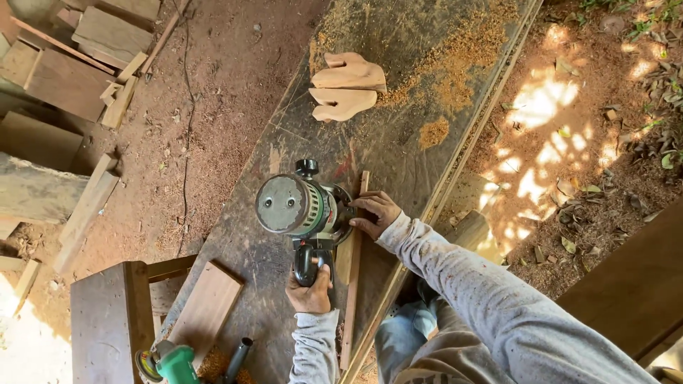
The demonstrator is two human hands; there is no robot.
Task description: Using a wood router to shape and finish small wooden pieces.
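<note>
A green and grey wood router (295, 206) stands upright on a dark, dusty workbench (398, 43). My left hand (309, 290) grips the router's black rear handle. My right hand (376, 213) rests at the router's right side, fingers on its base and on a narrow wooden strip (351, 284) that runs along the bench under the tool. Farther up the bench lie two curved, cut wooden pieces (345, 89), one on the other, with sawdust (462, 57) around them.
A flat board (206, 306) lies at the bench's near left corner beside a green angle grinder (171, 363). A dark wooden stool or bench (107, 320) stands at lower left. Scrap planks (78, 64) lie on the dirt floor, and a cable (186, 142) trails across it.
</note>
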